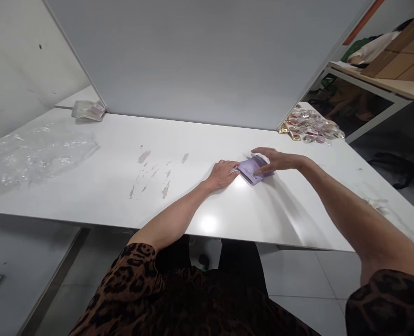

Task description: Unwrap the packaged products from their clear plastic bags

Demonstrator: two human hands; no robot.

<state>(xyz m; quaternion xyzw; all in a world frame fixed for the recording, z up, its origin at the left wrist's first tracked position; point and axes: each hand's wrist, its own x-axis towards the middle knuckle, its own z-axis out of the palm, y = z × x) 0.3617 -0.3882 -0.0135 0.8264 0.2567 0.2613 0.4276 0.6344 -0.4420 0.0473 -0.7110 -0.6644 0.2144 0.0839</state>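
Note:
A small purple pouch lies on the white table, between my two hands. My left hand is at its left edge, fingers bent and pressed down there. A bit of something clear or whitish shows by those fingertips, too small to make out. From the right, my right hand reaches over the pouch with thumb and fingers spread apart. Its thumb lies across the pouch's face, while the forefinger stretches past the far edge. Part of the pouch's right side is hidden under this hand.
A grey panel stands upright along the table's back. Crumpled clear plastic covers the left end, with a small packet stack behind it. Many shiny wrapped packets are heaped at the back right. Beyond, a person sits near a cardboard box.

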